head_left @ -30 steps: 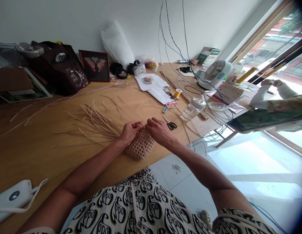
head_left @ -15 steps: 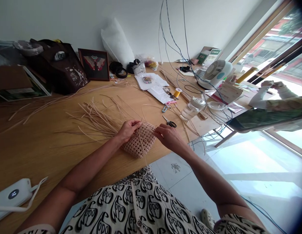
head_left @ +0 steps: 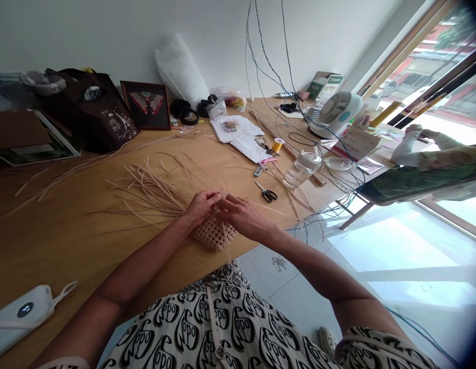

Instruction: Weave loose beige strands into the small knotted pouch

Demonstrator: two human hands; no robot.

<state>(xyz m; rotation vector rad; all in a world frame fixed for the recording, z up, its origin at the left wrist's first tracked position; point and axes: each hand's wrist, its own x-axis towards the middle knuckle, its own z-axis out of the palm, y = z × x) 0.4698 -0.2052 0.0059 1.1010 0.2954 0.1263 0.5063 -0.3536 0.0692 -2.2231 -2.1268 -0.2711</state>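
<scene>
Weave (head_left: 212, 237) of pale strips, knobbly and small, rests by the near edge of the table (head_left: 68, 251), partly hidden under both hands. Left hand (head_left: 201, 207) has its thumb and forefinger pinched together on the weave's upper edge. Right hand (head_left: 243, 218) lies across the upper right part, fingers bent inward and close together; whether they pinch a strip, I cannot tell. One loose strip hangs down the weave's face toward the patterned clothing (head_left: 184, 328). Long strips (head_left: 149, 187) fan out over the wood to the left.

Right of the hands, black-handled scissors (head_left: 269, 195) lie apart from the weave. Beyond them are a yellow spool (head_left: 277, 145), papers (head_left: 249, 147) and a glass jug (head_left: 299, 171). Farther back stand a fan (head_left: 336, 115), a picture frame (head_left: 146, 105) and a dark bag (head_left: 86, 113). A white power bank (head_left: 26, 312) lies near left. At far right, another person's hands (head_left: 420, 132) meet above the tabletop.
</scene>
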